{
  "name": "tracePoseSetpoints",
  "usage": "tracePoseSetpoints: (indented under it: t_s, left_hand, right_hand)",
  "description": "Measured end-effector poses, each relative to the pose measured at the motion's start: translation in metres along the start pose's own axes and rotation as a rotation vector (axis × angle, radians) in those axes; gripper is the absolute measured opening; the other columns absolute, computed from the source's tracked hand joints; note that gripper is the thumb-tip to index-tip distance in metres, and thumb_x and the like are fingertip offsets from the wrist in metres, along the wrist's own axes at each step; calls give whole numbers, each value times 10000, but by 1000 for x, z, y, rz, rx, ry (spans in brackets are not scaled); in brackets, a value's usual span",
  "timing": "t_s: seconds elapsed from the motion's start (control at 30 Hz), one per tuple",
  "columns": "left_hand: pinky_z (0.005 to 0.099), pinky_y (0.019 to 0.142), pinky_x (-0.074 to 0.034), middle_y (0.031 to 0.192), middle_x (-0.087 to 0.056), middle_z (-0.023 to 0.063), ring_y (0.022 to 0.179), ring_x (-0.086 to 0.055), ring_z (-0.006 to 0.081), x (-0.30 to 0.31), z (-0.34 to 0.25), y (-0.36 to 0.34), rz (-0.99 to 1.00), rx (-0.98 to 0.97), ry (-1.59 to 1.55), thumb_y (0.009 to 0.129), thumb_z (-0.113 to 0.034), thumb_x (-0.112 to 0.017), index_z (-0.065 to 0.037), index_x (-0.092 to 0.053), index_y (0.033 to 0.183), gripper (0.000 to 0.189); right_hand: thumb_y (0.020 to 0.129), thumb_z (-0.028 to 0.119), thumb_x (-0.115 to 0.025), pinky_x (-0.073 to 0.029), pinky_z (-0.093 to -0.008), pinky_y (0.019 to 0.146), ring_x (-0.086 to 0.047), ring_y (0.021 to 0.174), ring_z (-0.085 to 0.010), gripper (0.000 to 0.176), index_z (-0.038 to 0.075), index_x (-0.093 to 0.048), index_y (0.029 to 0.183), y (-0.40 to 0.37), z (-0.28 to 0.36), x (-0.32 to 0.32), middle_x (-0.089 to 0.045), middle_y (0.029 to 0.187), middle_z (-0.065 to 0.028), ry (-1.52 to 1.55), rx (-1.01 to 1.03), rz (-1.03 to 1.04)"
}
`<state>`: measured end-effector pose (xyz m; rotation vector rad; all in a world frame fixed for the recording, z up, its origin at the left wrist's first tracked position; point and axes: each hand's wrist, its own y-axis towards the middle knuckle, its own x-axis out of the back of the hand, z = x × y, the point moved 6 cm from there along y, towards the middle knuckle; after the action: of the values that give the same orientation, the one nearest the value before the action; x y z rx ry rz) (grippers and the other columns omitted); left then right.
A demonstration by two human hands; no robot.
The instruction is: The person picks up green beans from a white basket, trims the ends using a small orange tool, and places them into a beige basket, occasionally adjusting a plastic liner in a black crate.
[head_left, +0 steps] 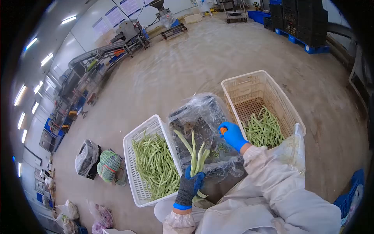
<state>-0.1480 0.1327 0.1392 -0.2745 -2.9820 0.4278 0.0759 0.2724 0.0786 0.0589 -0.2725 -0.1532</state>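
Observation:
My left hand point(189, 186), in a dark knit glove with blue fingertips, grips a bunch of long green beans point(194, 154) that stand up out of the fist. My right hand point(232, 134), in a blue glove, is closed around a small orange tool at the far tip of the bunch. Both hands hover over a dark crate lined with clear plastic point(202, 117). A white basket point(134, 156) full of green beans lies to the left. Another white basket point(251, 84), part filled with beans, stands to the right.
Tied bags point(99, 163) sit on the concrete floor at the left. Conveyor machinery point(117, 43) runs along the far left wall. Stacked dark crates on blue pallets point(302, 23) stand at the far right. My white-clad legs fill the bottom.

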Motion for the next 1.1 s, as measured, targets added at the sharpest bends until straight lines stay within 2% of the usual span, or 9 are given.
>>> tracePoseSetpoints:
  t_s: [0.07, 0.27, 0.57, 0.7, 0.77, 0.87, 0.9, 0.97, 1.1]
  left_hand:
    - [238, 450, -405, 658, -536, 16, 500, -482, 86, 3, 9, -1, 2, -22, 19, 807, -93, -594, -20, -523, 1126, 334]
    - [240, 449, -402, 647, -531, 20, 492, -480, 93, 5, 12, 1, 9, 19, -13, 799, -92, -586, -17, -528, 1128, 342]
    - [242, 442, -393, 652, -535, 24, 488, -478, 95, 9, 18, -2, 1, 59, 25, 795, -93, -604, -20, -540, 1035, 259]
    - [236, 447, -396, 670, -545, 23, 501, -482, 93, 6, 29, -2, 37, 42, 12, 812, -89, -601, -23, -532, 1069, 274]
    - [234, 449, -399, 684, -551, 26, 506, -485, 93, 3, 23, -7, 59, 68, -5, 817, -86, -597, -24, -523, 1099, 298]
    - [232, 454, -406, 714, -565, 32, 515, -491, 93, 6, 29, -9, 90, 85, -5, 824, -80, -594, -24, -501, 1158, 352]
    - [231, 456, -409, 730, -571, 36, 520, -494, 93, 8, 30, -9, 106, 80, 13, 825, -79, -595, -23, -488, 1188, 382]
    - [234, 457, -412, 734, -573, 40, 524, -497, 95, 8, 30, -10, 135, 96, -11, 824, -78, -599, -18, -483, 1195, 393]
    - [243, 490, -436, 796, -593, 44, 562, -528, 113, 7, 26, -11, 164, 91, 25, 829, -93, -608, -4, -522, 1126, 322]
  right_hand:
    - [816, 65, -541, -493, -395, 748, -583, 862, -364, 307, 74, -571, 1122, -24, 65, 12, -597, 1001, -146, -259, 729, -31]
    - [812, 70, -549, -494, -402, 706, -589, 852, -341, 325, 73, -554, 1137, -73, 131, -9, -580, 947, -141, -474, 722, 514]
    - [740, 92, -583, -505, -381, 576, -621, 701, -274, 62, 70, -584, 798, -88, 110, -25, -582, 740, -122, -815, 923, 435]
    - [752, 68, -572, -509, -382, 594, -612, 691, -309, 54, 51, -587, 801, -86, 85, -33, -600, 770, -134, -783, 844, 409]
    - [774, 44, -547, -502, -401, 622, -599, 691, -339, 107, 38, -599, 867, -59, 55, -17, -614, 810, -146, -265, 414, 168]
    - [793, 21, -513, -484, -408, 676, -584, 751, -349, 200, 38, -591, 977, -18, 7, 5, -618, 900, -149, -20, 42, 156]
    - [793, 21, -513, -484, -408, 676, -584, 751, -349, 200, 38, -591, 977, -22, 23, 4, -618, 900, -149, -16, 39, 153]
    - [865, 61, -502, -481, -396, 757, -574, 861, -367, 265, 83, -572, 1120, -50, 94, 6, -598, 969, -167, -194, 815, 35]
    - [842, 43, -512, -474, -403, 773, -566, 900, -350, 302, 83, -563, 1137, -47, 92, -16, -583, 999, -146, -364, 605, 519]
